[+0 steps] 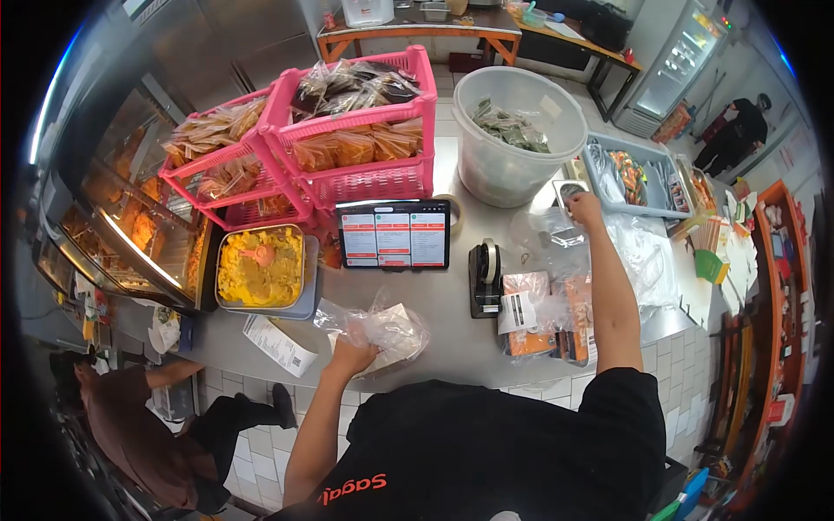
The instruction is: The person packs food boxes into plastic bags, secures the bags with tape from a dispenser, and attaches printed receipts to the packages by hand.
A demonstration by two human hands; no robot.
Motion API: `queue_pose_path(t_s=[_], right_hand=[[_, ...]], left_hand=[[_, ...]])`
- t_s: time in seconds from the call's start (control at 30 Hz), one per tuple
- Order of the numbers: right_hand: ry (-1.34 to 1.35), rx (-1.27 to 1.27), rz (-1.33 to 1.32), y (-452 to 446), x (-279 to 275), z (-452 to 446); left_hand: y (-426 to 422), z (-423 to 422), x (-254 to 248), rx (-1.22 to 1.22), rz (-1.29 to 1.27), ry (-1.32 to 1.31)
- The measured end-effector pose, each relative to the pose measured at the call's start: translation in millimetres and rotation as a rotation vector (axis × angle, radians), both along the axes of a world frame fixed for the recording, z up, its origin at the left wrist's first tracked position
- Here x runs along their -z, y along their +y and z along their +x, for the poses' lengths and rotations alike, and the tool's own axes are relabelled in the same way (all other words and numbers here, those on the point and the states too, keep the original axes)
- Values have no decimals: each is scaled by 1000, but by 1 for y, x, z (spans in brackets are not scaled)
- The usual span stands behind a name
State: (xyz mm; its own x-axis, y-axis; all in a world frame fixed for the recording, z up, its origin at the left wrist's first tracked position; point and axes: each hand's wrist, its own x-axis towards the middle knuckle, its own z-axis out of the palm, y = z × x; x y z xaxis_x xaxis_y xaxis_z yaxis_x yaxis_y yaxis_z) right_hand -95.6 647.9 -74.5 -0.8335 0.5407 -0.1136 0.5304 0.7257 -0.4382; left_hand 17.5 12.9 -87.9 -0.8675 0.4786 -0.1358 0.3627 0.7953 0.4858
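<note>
My left hand [354,354] is closed on a clear plastic bag [382,328], which lies over a pale flat packet at the counter's front edge. Stretched far forward, my right hand [585,211] has its fingers bent together beside a small metal-coloured container [571,193]. What the fingers hold, if anything, is too small to make out. Below that arm sit orange-and-black boxes [526,291] inside clear bags, with a white label on one. A black tape dispenser [484,280] stands to their left. A long printed receipt [280,345] lies left of my left hand.
A tablet [393,234] stands mid-counter. Behind it are pink crates [421,108] of bagged food and a large translucent tub [486,178]. A tray of yellow food [261,265] is at left, a blue-grey bin [638,208] at right. Another person [130,417] crouches at lower left.
</note>
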Motion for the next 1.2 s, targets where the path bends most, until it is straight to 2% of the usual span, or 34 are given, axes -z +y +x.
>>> queue_pose_path(t_s=[0.07, 0.13, 0.2, 0.27, 0.3, 0.37, 0.4, 0.47, 0.57, 0.6, 0.67, 0.7, 0.73, 0.77, 0.87, 0.9, 0.97, 1.07, 1.13, 1.2], right_hand=[[96, 17, 116, 3, -11, 7], [376, 111, 301, 5, -28, 9], [529, 209, -29, -1, -62, 17], [830, 210, -524, -12, -91, 25], [834, 209, -516, -20, -107, 31], [973, 80, -758, -56, -145, 51], [973, 81, -752, -72, -155, 60], [946, -98, -817, -110, -166, 79], [762, -176, -800, -196, -187, 115], [695, -198, -829, -224, -190, 124], [659, -249, -903, -264, -166, 135], [561, -251, -895, -283, -159, 141], [463, -253, -885, -302, -153, 148], [478, -287, -1020, -319, -137, 152], [328, -480, -709, -362, -104, 163], [318, -487, -722, -374, -96, 164], [476, -816, -450, -397, -82, 163], [417, -853, -572, -430, -56, 163], [323, -846, -627, -446, -44, 164], [281, -699, -712, -462, -38, 165]], left_hand=[[2, -1, -2, -49, 66, -52], [1, -1, 1, -51, 53, -66], [-3, -4, 4, -57, 37, -76], [-5, -8, 2, 67, 76, -77], [-5, -9, -1, 71, 83, -74], [-1, -15, -23, 110, 369, -148], [0, -18, -22, 114, 373, -149], [-3, -23, -17, 86, 363, -302], [2, -21, -67, -11, 258, -377], [0, -27, -61, -29, 257, -386], [-10, -38, -48, 97, 104, -439], [-14, -39, -47, 72, 102, -451], [-12, -38, -52, 72, 211, -456], [-11, -39, -56, 72, 318, -456], [-16, -52, -29, 147, 200, -523], [-18, -52, -22, 132, 195, -531], [-15, -52, -20, 167, 292, -360], [-12, -49, -29, 172, 353, -322], [-10, -51, -36, 150, 285, -373], [-11, -51, -29, 130, 222, -422]])
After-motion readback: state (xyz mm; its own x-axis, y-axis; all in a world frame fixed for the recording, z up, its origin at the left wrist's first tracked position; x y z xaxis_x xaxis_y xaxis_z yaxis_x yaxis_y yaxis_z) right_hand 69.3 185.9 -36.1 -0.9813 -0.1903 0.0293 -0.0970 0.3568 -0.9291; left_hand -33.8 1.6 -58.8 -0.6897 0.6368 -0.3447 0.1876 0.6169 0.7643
